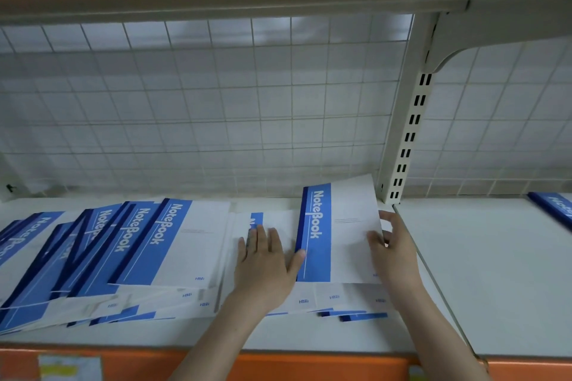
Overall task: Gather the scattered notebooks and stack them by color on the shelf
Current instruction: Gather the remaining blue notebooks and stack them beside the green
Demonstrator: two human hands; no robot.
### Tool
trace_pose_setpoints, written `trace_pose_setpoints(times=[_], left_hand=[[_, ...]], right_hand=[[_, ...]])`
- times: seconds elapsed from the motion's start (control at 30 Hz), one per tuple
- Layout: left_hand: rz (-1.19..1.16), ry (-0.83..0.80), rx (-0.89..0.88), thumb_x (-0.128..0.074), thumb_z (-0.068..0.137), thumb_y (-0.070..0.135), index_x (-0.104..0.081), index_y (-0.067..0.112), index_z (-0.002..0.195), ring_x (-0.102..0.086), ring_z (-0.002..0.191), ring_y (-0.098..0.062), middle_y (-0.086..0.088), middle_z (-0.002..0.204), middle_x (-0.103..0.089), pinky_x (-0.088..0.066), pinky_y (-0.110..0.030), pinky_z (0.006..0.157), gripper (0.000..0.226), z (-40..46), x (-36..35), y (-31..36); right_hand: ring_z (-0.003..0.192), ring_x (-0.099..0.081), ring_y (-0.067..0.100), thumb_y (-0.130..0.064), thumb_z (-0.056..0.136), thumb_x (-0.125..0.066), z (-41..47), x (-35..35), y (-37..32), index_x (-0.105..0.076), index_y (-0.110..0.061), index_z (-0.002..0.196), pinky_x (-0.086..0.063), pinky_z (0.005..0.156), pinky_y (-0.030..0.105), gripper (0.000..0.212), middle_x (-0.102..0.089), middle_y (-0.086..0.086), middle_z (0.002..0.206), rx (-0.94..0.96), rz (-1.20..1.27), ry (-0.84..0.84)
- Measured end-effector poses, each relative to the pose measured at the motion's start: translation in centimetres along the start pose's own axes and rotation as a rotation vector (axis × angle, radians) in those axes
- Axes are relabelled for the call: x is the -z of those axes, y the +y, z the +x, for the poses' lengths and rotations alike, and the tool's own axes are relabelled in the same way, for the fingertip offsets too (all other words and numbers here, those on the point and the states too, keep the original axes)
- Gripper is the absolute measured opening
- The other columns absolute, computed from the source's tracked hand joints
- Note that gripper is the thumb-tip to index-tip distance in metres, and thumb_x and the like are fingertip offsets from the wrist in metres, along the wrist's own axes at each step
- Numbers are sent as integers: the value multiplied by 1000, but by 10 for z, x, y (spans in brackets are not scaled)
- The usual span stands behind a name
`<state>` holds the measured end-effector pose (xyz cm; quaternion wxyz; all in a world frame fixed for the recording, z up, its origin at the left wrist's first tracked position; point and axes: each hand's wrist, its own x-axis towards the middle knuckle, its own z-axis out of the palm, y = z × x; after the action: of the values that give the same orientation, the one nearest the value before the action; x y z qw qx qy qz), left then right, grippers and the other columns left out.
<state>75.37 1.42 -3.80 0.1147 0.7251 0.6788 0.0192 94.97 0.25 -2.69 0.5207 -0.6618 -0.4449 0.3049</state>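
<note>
Plainly light and floppy, the thin blue-and-white paper notebook (pixel 339 232) lying atop the right-hand pile on the white shelf (pixel 483 257) bends easily, so the right hand (pixel 393 250) pinches its right edge while the left hand (pixel 266 260) presses flat beside its spine.

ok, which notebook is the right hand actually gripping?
The notebook topmost on the right-hand pile. The right hand pinches its right edge, lifting its far end; the left hand lies flat beside its spine.
</note>
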Motion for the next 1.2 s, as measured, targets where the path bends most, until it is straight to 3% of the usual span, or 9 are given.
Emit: trace_pose_setpoints(times=[0.27, 0.43, 0.57, 0.67, 0.8, 0.9, 0.97, 1.03, 1.2], left_hand=[[-304, -51, -154, -16, 97, 58, 7, 8, 151, 14, 146, -15, -4, 160, 12, 7, -29, 117, 77, 6, -8, 32], [-813, -1, -195, -30, 101, 44, -12, 22, 153, -6, 146, -6, 10, 160, -6, -7, -28, 119, 59, 8, -1, 40], [-306, 310, 1, -37, 99, 39, -24, 14, 149, -22, 143, -21, -4, 156, -21, -25, -32, 115, 57, 7, -5, 25], [-139, 335, 33, -34, 97, 50, -29, 12, 144, -32, 132, -23, -4, 144, -39, -29, -31, 108, 61, 3, -6, 22], [-541, 277, -146, -52, 94, 32, -39, 15, 139, -38, 127, -19, 1, 130, -49, -33, -30, 107, 49, 5, -4, 26], [-873, 246, -160, -63, 86, 10, -51, 30, 119, -53, 101, 4, 13, 109, -54, -45, -8, 79, 41, 4, 0, 25], [-1051, 198, -135, -64, 84, 1, -44, 41, 104, -51, 89, 15, 26, 101, -49, -40, 2, 66, 49, 5, 3, 25], [-1156, 196, -108, -62, 86, -1, -45, 34, 111, -49, 92, 12, 24, 105, -52, -40, 3, 67, 46, 5, 5, 23], [-838, 451, -43, -39, 98, 4, -59, 16, 125, -58, 108, -16, 0, 121, -63, -44, -19, 87, 36, 5, 5, 10]], right_hand=[[66, -58, 21, -2, 93, -43, -1, 3, 6, -47, -25, 112, -47, 58, 33, 30, -60, -1, 75, 6, -85, 16], [59, -52, 20, -2, 92, -43, -1, 4, 5, -46, -24, 110, -47, 56, 35, 30, -60, 5, 71, -4, -81, 16], [59, -54, 20, -3, 91, -43, -2, 5, 3, -46, -24, 110, -49, 48, 33, 28, -61, 5, 71, -16, -86, 6], [54, -53, 18, -5, 89, -45, -4, 4, 2, -49, -20, 111, -45, 47, 30, 26, -60, 5, 62, 11, -96, 5], [56, -56, 16, -11, 89, -53, -7, 2, -1, -48, -17, 122, -43, 38, 21, 34, -63, 7, 71, 28, -85, -31], [70, -59, 6, -15, 90, -59, -7, 3, -1, -38, -17, 138, -45, 44, 16, 52, -62, -1, 93, -3, -27, -82], [83, -65, 17, -12, 91, -59, -6, 4, -2, -49, -16, 127, -56, 63, 32, 37, -66, 3, 108, -64, 77, -143], [92, -66, 32, -8, 92, -57, -7, 6, -3, -56, -13, 111, -55, 81, 51, 20, -68, 11, 105, -104, 156, -187], [92, -66, 42, -4, 93, -53, -6, 12, -7, -52, -11, 115, -53, 80, 58, 23, -67, 21, 104, -176, 351, -150]])
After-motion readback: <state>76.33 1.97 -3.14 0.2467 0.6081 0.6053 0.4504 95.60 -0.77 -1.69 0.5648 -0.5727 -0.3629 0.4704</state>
